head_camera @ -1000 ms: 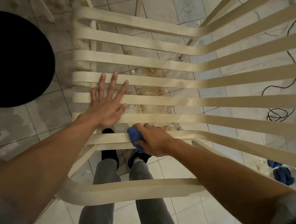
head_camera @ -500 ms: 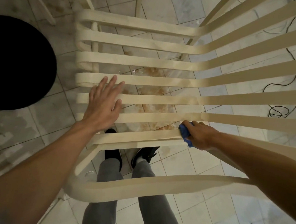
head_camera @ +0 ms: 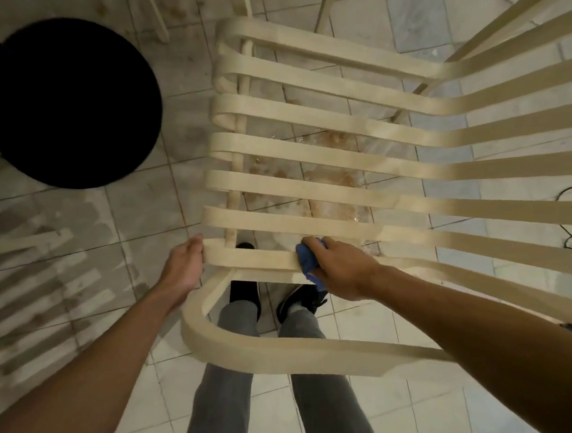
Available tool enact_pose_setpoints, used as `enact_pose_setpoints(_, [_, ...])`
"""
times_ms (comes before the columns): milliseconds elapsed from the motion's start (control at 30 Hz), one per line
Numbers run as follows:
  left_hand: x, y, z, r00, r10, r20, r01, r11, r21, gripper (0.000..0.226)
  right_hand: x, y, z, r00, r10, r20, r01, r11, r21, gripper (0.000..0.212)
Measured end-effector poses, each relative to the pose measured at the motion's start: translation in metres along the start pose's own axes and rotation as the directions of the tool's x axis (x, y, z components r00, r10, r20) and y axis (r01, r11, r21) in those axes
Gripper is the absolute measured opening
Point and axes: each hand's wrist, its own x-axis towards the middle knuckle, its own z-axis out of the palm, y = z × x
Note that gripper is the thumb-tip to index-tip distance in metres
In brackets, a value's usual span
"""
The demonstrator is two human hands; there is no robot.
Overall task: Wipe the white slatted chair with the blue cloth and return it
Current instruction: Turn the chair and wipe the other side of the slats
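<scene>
Over the pale tiled floor (head_camera: 143, 208), you are wiping the nearest slat.
Your right hand (head_camera: 341, 269) is clenching its fingers (head_camera: 333, 247) on the crumpled blue cloth (head_camera: 306, 260), pressing it against the front slat of the white slatted plastic chair (head_camera: 259, 182); your left hand (head_camera: 182, 271) is gripping that slat's curved end.

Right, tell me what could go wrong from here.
1. The chair seems steadied by the left grip at a slat end; if that slips, it could drop onto the shoes beneath.
2. The cloth is bunched in the right grip, so it may miss the slat's edges.
3. The floor looks stained, perhaps wet: footing could slip.
</scene>
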Motion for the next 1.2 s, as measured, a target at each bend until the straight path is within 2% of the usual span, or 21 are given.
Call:
enact_pose_setpoints(200, [-0.002, 0.000, 0.007, 0.996, -0.074, -0.048, 0.066, 0.987, -0.149, 0.041, 0.052, -0.079, 0.006, 0.988, -0.154, -0.029, 0.153, 0.988, -0.017, 0.041])
enact_pose_setpoints(333, [-0.002, 0.004, 0.003, 0.990, -0.133, 0.051, 0.143, 0.942, -0.305, 0.064, 0.074, -0.117, 0.015, 0.987, -0.136, -0.082, 0.136, 0.991, -0.016, 0.041])
enact_pose_setpoints(467, [0.000, 0.005, -0.005, 0.981, -0.151, 0.122, 0.181, 0.938, -0.296, 0.078, 0.079, -0.127, 0.020, 0.982, -0.108, -0.154, 0.128, 0.984, 0.125, 0.032])
enact_pose_setpoints(667, [0.004, 0.008, -0.007, 0.983, -0.133, 0.127, 0.154, 0.973, -0.175, 0.072, 0.053, -0.073, 0.014, 0.977, -0.179, -0.114, 0.202, 0.950, 0.238, 0.031])
enact_pose_setpoints(867, [0.006, 0.007, -0.009, 0.981, -0.126, 0.144, 0.149, 0.976, -0.160, 0.071, 0.022, -0.013, 0.009, 0.999, -0.022, -0.029, 0.025, 0.991, 0.133, 0.028])
enact_pose_setpoints(1033, [0.003, 0.008, -0.005, 0.986, -0.120, 0.118, 0.138, 0.977, -0.163, 0.068, 0.034, -0.047, 0.017, 0.992, -0.016, -0.122, 0.035, 0.988, 0.153, 0.026])
enact_pose_setpoints(1200, [0.001, 0.012, -0.004, 0.983, -0.143, 0.118, 0.163, 0.971, -0.176, 0.068, 0.080, -0.109, 0.019, 0.989, -0.114, -0.090, 0.124, 0.985, 0.120, 0.030])
